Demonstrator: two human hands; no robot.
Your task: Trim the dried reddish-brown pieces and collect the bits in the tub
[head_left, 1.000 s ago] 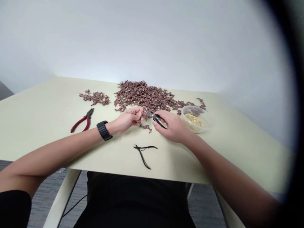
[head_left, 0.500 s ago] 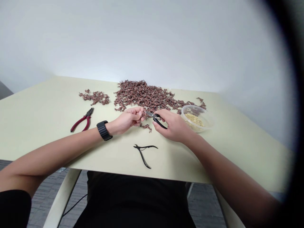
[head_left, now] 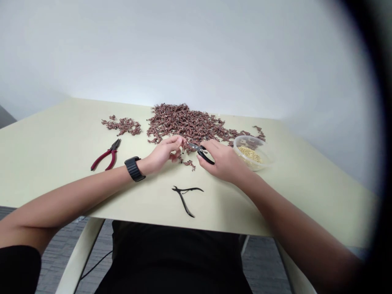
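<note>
My left hand (head_left: 162,156), with a black band on its wrist, pinches a small reddish-brown piece between thumb and forefinger; the fingers hide most of it. The jaws of small black-handled pliers (head_left: 206,158) point left, close to those fingertips. My right hand (head_left: 223,162) is wrapped round the pliers' handles. Whether the jaws touch the piece I cannot tell. Just below, a few similar reddish-brown pieces (head_left: 189,164) lie on the table. Behind both hands spreads a large heap of such pieces (head_left: 186,122), thin ends sticking out.
Left of the heap lies a smaller pile (head_left: 125,126) of the same pieces. Red-handled pliers (head_left: 110,153) rest nearer me. Black nippers (head_left: 182,199) lie near the table's front edge. A clear plastic bowl (head_left: 269,157) with small gold-coloured bits stands beside my right hand.
My left fingers have shifted and loosened somewhat, with the thumb raised and the lower fingers less curled. My right hand and its pliers have barely moved.
</note>
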